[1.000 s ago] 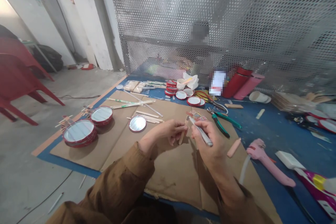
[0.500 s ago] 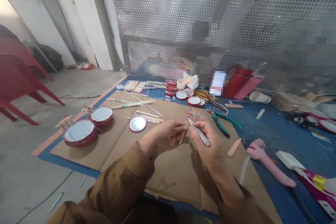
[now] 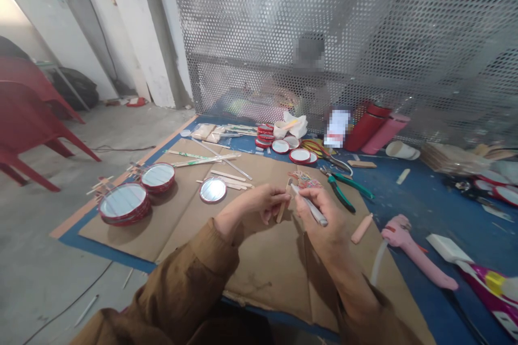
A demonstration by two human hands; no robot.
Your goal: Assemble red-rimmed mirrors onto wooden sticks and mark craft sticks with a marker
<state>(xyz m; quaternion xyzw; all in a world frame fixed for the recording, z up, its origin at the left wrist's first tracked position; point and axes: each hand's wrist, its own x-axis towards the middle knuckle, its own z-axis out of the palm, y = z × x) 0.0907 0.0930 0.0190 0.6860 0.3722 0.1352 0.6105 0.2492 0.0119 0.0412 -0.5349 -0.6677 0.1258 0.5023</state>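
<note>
One wooden stick [image 3: 280, 212], pinched in my left hand [image 3: 269, 202] over the cardboard [image 3: 259, 269], the grey tool [image 3: 315, 212] gripped in my right hand [image 3: 326, 221] just beside its tip, seemingly mid-work; loose sticks [image 3: 227, 175] lying farther back, apparently unworked; two red-rimmed drum-like pieces [image 3: 123, 200] at left, seemingly assembled.

Cardboard [image 3: 269, 280] at lower centre gives passage — left hand [image 3: 267, 200] and right hand [image 3: 327, 226] bar the middle, green-handled pliers [image 3: 342, 197] and pink glue gun [image 3: 423, 256] the right.

Left of the fingers [image 3: 275, 195], a disc [image 3: 213, 190] on cardboard [image 3: 263, 275]; right, pliers [image 3: 339, 194], then a glue gun [image 3: 421, 256]; behind, rubber bands [image 3: 304, 178]
</note>
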